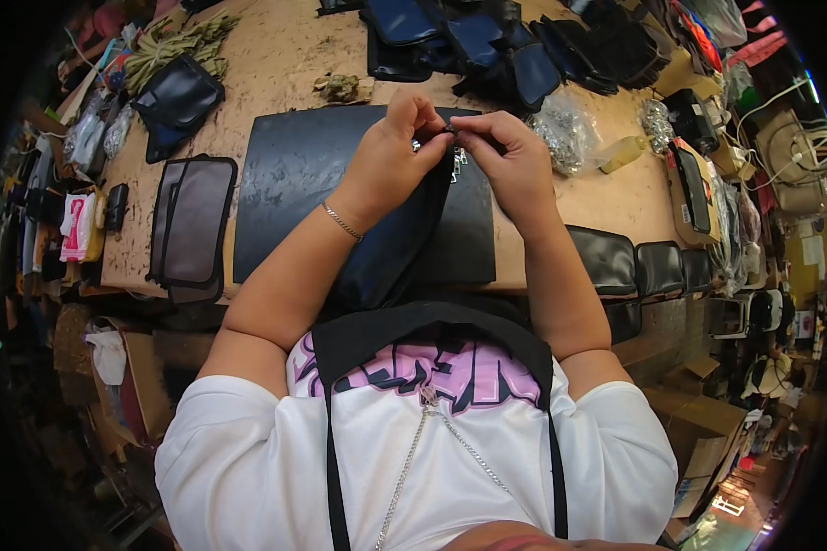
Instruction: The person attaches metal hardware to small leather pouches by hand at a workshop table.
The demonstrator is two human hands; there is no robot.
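Note:
My left hand [395,151] is closed in a pinch at the upper tip of a dark leather-like piece [390,243], which drapes down towards my lap. Opposite it, my right hand [508,158] pinches the same tip, thumb and forefinger together. Fingertips of both hands nearly meet there, and they partly hide what is between them. Small silver metal pieces, which look like zipper pulls [459,163], lie just below my right fingertips. Under my hands is a large black work mat [289,197] on the table.
Dark pouches [193,220] lie left of the mat, and black cases [606,260] sit along the right front edge. Towards the back are piled dark blue pieces [478,41]. A plastic bag of metal parts [565,133] and a yellowish bottle [623,154] stand to the right.

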